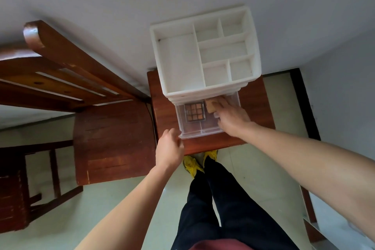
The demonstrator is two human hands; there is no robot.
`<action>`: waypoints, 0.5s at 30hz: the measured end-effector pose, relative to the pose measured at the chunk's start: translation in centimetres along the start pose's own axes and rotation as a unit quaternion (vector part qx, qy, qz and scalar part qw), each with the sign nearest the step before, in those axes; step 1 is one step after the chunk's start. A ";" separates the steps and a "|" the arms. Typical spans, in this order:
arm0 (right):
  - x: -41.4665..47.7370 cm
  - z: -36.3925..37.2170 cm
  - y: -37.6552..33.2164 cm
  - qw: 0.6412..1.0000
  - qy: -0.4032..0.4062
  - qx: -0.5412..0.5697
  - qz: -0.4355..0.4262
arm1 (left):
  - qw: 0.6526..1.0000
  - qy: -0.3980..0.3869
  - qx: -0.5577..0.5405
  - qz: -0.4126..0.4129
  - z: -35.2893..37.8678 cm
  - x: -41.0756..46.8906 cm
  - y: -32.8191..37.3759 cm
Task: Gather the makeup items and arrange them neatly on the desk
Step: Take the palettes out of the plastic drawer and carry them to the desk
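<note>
Clear drawer [190, 131] holds a palette [194, 112]; right hand [233, 119] pinches a tan puff [211, 105], left hand [169, 148] relaxed.

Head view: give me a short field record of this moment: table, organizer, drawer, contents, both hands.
table: small, wooden, beside a wooden chair
organizer: white, on the table, top compartments empty
drawer: clear, pulled out toward the person
contents: eyeshadow palette on the left, tan pad on the right
right hand: reaching into the drawer, fingers at the tan pad; grip unclear
left hand: at the drawer's front left corner; grip unclear
</note>
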State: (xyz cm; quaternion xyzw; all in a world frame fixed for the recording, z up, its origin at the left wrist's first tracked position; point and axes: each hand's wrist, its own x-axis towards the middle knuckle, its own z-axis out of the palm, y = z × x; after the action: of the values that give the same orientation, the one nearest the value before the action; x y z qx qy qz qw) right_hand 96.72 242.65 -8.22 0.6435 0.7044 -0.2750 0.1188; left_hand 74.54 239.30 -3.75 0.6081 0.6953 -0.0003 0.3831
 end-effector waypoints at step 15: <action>1.1 1.4 1.1 0.997 -0.061 -0.052 0.019 | 0.987 -0.001 0.091 0.136 0.3 2.6 1.9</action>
State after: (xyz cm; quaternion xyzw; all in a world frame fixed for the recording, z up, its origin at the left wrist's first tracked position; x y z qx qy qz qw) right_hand 97.40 242.80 -10.22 0.6316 0.6969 -0.2746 0.2001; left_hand 76.38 241.90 -4.48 0.7292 0.6031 -0.0122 0.3232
